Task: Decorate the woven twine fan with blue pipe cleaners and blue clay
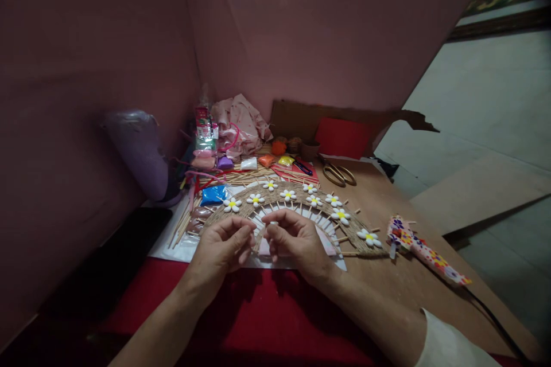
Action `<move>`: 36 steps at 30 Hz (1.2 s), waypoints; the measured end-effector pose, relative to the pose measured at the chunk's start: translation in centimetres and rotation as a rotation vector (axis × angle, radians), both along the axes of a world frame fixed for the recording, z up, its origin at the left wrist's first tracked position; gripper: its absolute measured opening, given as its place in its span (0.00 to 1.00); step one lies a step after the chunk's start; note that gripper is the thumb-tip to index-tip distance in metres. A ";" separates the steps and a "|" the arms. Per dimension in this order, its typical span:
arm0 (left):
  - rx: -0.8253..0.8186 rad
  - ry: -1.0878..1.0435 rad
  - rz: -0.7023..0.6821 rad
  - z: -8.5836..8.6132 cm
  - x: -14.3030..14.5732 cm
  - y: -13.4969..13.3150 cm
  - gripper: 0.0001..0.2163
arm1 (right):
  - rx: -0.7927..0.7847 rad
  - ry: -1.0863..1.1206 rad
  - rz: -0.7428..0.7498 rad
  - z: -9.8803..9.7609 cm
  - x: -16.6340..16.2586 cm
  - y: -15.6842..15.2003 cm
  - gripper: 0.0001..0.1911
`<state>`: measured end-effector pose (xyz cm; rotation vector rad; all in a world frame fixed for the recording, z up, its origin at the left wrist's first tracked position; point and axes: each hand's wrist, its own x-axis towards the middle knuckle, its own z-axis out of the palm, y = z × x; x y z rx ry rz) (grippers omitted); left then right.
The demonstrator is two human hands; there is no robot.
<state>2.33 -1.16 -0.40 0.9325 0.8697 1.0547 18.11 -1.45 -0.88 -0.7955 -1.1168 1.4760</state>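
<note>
Both my hands are raised over the near edge of a half-round fan of sticks wound with jute twine [275, 190]. White clay flowers with yellow centres [288, 195] are spread over the twine. My left hand [228, 242] is closed, thumb pressed to the forefinger. Facing it, my right hand [295, 239] is also pinched, with a tiny pale bit at its fingertips that is too small to name. The hands are slightly apart. Beneath them lies a white sheet [340, 264], and the middle of the fan is partly hidden by my fingers.
A blue clay packet [214, 195] lies left of the fan, with loose sticks [183, 226] beside it. Brass-handled scissors [338, 174] rest behind. At right is a flower-patterned glue gun [424, 251] with a cord. A purple container [140, 155] stands at left.
</note>
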 end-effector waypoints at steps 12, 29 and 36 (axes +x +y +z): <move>0.035 0.070 0.018 -0.1 -0.3 -0.1 0.19 | 0.013 -0.048 -0.003 -0.1 0.2 0.0 0.17; 0.044 0.055 0.090 0.2 0.0 -0.2 0.14 | -0.012 0.034 -0.025 0.1 0.1 0.0 0.14; 0.056 0.045 0.045 0.2 -0.2 -0.2 0.13 | -0.017 -0.008 -0.041 -0.1 0.2 0.0 0.14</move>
